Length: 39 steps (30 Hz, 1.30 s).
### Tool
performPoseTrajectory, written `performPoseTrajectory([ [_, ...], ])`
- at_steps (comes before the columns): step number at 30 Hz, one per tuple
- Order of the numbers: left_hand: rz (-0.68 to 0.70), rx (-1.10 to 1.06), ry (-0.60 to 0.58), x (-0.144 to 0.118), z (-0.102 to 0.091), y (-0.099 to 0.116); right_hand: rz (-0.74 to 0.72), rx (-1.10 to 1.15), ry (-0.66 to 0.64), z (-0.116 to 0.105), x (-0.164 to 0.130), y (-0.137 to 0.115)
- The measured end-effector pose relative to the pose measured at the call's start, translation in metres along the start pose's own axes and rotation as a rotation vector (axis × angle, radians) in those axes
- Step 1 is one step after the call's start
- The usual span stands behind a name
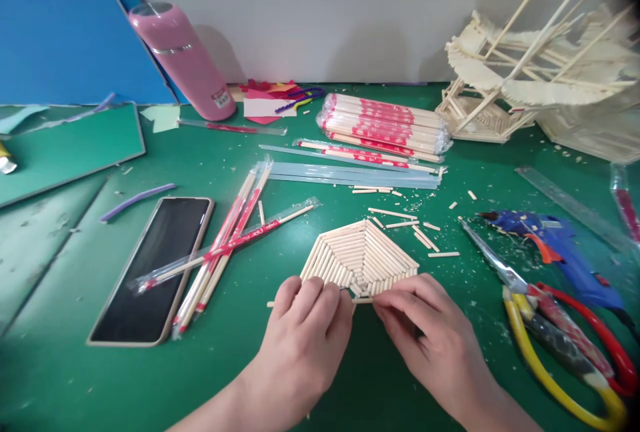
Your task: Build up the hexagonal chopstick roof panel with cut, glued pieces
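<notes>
Both hands sit low on the green counter. Left hand has its fingers curled together over a thin stick, pinching it at the near edge of the flat stick panel; right hand pinches the same stick from the other side. Scissors lie to the right, a blue glue gun just beyond. Left, a phone beside wrapped chopsticks. Farther back, a chopstick bundle, a pink bottle and a stick model.

Green table carries phone, scissors, glue gun.
</notes>
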<state>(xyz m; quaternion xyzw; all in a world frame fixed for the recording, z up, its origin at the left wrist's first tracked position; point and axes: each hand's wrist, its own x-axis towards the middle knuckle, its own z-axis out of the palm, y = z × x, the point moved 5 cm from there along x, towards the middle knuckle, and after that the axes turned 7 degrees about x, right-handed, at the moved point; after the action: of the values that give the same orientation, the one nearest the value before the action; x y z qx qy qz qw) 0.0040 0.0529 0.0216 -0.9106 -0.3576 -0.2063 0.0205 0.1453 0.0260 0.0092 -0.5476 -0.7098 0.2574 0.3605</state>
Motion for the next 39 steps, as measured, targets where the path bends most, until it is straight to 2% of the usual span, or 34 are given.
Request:
performPoseTrajectory([
  [14,-0.017,-0.029,-0.001,0.0028,0.0021,-0.0003,-0.025,-0.021,0.024,-0.0015,0.0007,-0.0002],
  [27,-0.034,-0.040,-0.004,0.0010,0.0030,0.0002,0.027,0.009,0.065,-0.0073,0.0007,0.0002],
  [35,-0.016,-0.026,-0.069,0.0062,0.0007,0.0003,0.004,-0.039,0.075,-0.0052,0.0013,0.0000],
  [39,-0.006,-0.011,-0.057,0.0049,0.0008,0.0007,0.007,-0.076,0.064,-0.0030,0.0021,0.0001],
])
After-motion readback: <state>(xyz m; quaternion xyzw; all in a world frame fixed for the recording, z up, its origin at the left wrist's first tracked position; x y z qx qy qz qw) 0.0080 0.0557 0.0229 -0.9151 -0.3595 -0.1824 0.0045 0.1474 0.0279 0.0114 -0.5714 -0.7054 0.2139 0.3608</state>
